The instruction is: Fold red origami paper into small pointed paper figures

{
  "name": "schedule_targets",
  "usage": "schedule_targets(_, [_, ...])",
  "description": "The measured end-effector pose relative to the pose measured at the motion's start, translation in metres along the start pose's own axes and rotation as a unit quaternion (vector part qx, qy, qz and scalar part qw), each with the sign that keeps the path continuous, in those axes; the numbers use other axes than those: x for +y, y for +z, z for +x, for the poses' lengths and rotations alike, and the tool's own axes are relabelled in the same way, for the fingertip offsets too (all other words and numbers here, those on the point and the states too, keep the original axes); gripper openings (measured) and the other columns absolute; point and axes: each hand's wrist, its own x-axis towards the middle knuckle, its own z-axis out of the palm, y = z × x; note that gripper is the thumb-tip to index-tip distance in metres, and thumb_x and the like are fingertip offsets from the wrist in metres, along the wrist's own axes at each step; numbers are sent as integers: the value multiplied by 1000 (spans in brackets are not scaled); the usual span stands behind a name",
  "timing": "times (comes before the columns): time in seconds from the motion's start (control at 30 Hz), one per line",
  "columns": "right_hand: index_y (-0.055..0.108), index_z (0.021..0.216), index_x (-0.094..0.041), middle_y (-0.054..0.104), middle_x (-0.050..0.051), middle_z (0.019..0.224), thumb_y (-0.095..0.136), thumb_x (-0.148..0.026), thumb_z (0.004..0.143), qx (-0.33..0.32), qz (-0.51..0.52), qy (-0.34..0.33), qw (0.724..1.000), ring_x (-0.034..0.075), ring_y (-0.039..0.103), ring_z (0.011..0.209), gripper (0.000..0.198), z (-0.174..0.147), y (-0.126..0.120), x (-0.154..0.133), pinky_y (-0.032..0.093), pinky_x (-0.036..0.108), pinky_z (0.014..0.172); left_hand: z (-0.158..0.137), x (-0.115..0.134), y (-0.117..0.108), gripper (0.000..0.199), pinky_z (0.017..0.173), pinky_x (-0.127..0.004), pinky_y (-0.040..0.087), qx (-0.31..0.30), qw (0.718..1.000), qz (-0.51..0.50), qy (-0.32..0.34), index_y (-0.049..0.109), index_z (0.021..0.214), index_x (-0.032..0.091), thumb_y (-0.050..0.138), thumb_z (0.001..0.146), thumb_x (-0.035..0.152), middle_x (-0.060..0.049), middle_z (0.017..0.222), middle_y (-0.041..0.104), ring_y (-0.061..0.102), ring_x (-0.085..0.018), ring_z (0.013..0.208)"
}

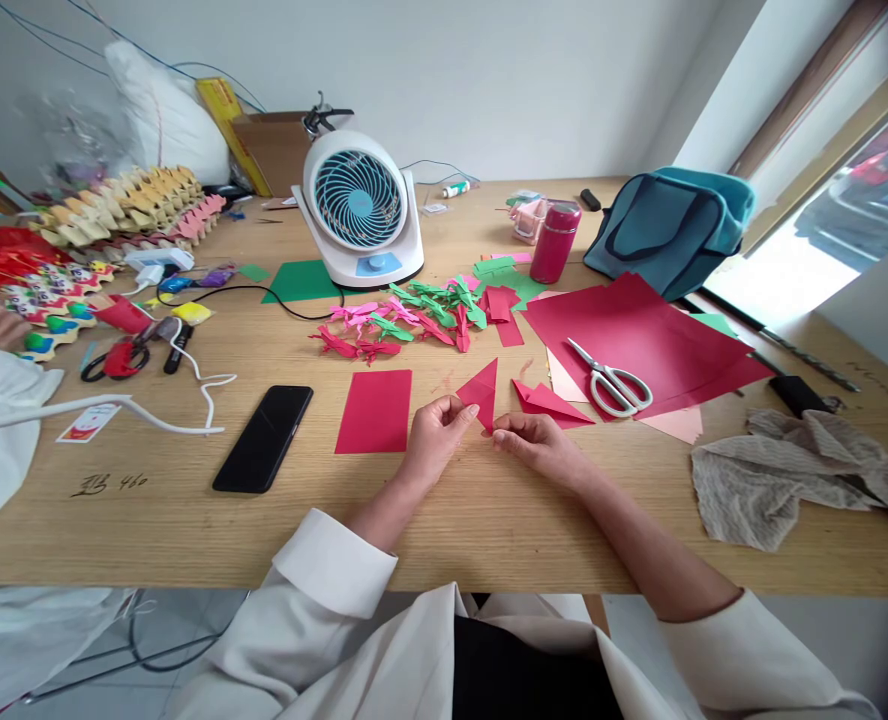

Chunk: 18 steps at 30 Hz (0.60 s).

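Note:
Between my two hands is a small red paper folded to a triangle. My left hand pinches its left corner, thumb on top. My right hand is closed at the lower tip, fingertips on the paper. Just behind my right hand lies another folded red paper. A flat red paper rectangle rests on the table left of my left hand. Beyond the hands is a pile of small folded paper figures in red, pink and green. White-handled scissors lie on large red sheets to the right.
A black phone lies at left on the wooden table. A white fan stands at the back, a red flask and blue bag to its right. A crumpled cloth is at right. Egg cartons fill the back left.

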Motion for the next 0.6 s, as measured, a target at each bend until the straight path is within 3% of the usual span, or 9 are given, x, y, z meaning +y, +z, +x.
schedule_targets(0.2, [57, 73, -16, 47, -2, 64, 61, -46, 84, 31, 2, 2, 1000, 11, 38, 59, 32, 2, 3, 3, 30, 26, 56, -2, -1, 1, 35, 49, -20, 32, -18, 999, 35, 17, 48, 64, 17, 67, 79, 43, 7, 56, 40, 38, -6, 50])
schedule_targets(0.37, [57, 74, -16, 46, -3, 65, 63, -47, 83, 31, 18, 9, 999, 10, 36, 59, 33, 2, 3, 1, 29, 25, 54, -5, -1, 5, 30, 51, -21, 32, -73, 996, 54, -6, 53, 68, 16, 68, 77, 41, 5, 60, 50, 41, -7, 52])
schedule_targets(0.6, [60, 80, -16, 53, -1, 70, 68, -50, 79, 50, 50, 24, 997, 11, 42, 61, 35, 2, 4, -1, 31, 26, 57, -6, 0, 6, 27, 57, -23, 36, -57, 993, 98, 25, 55, 67, 15, 67, 77, 38, 3, 61, 52, 45, -9, 58])
